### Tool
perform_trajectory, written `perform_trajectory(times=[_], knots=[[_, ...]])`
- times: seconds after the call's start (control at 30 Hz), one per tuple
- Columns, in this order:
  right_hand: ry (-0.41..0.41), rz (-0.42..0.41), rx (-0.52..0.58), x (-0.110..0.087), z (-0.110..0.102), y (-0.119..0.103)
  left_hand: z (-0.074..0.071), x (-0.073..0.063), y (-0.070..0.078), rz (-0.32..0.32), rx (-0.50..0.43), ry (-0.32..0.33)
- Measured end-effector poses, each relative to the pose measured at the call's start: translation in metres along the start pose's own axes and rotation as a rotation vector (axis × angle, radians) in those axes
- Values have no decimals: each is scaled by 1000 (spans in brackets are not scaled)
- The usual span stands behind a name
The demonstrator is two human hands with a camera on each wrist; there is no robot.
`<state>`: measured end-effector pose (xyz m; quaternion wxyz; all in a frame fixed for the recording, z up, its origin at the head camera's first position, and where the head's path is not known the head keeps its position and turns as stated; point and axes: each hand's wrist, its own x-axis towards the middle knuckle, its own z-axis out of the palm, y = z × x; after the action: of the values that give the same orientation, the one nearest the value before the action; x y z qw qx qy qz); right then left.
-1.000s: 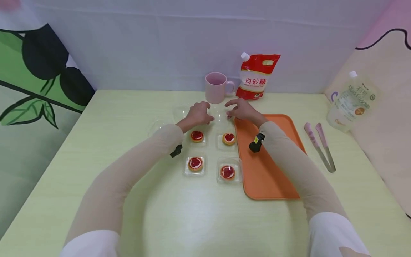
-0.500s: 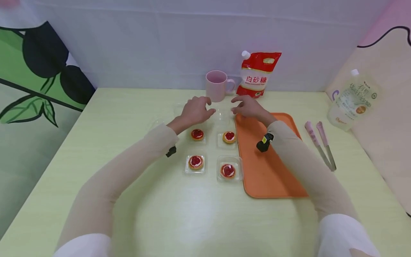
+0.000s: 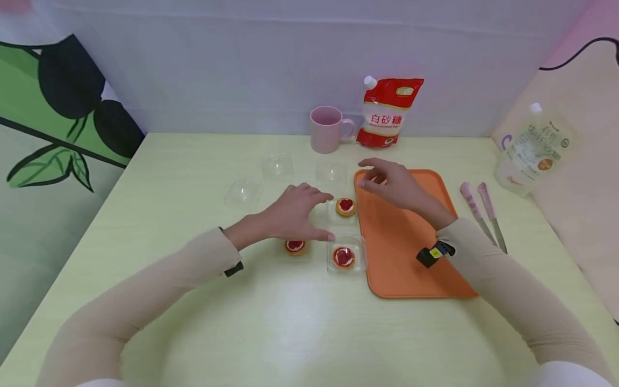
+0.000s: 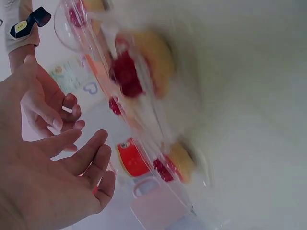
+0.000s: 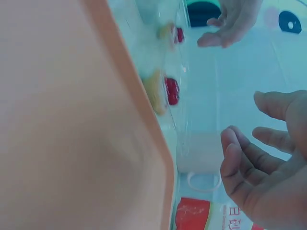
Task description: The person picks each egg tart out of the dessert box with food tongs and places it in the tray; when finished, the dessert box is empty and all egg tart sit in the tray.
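Several small tarts with red topping sit in clear plastic boxes in the middle of the table. My left hand [image 3: 296,213], fingers spread and holding nothing, hovers over the left pair. It hides one tart there and partly covers the front left tart [image 3: 295,247]. To its right are the back right tart [image 3: 345,207] and the front right tart [image 3: 344,258], the latter in its box [image 3: 360,248]. Above the back of the orange tray [image 3: 401,263], my right hand [image 3: 390,184] holds nothing, its fingers loosely bent. In the left wrist view, a tart [image 4: 148,62] shows close by, apart from the fingers.
Three clear plastic pieces, one [image 3: 243,192] at left, another [image 3: 278,166] and a third [image 3: 331,172], lie behind the tarts. Farther back stand a pink mug [image 3: 325,130] and a red sugar pouch [image 3: 387,115]. Pink-handled utensils [image 3: 479,209] and a pale pouch [image 3: 532,153] are at right.
Both hands have left the clear pieces at the back. My left hand has come forward over the left tarts; my right has moved right and slightly forward over the tray.
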<state>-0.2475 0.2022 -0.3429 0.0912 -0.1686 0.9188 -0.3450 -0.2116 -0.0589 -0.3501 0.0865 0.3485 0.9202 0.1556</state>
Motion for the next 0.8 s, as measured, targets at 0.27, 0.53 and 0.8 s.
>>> perform_trajectory(times=[0.27,0.53,0.8], knots=[[18,-130,-23,-40,12,-8,16,-17,19,65,96,-88],[-63,-181,-66,-72,32,-15,29,-17,29,71,109,-120],[-151,-186,-196,-90,54,-14,42,-16,37,73,141,-65]])
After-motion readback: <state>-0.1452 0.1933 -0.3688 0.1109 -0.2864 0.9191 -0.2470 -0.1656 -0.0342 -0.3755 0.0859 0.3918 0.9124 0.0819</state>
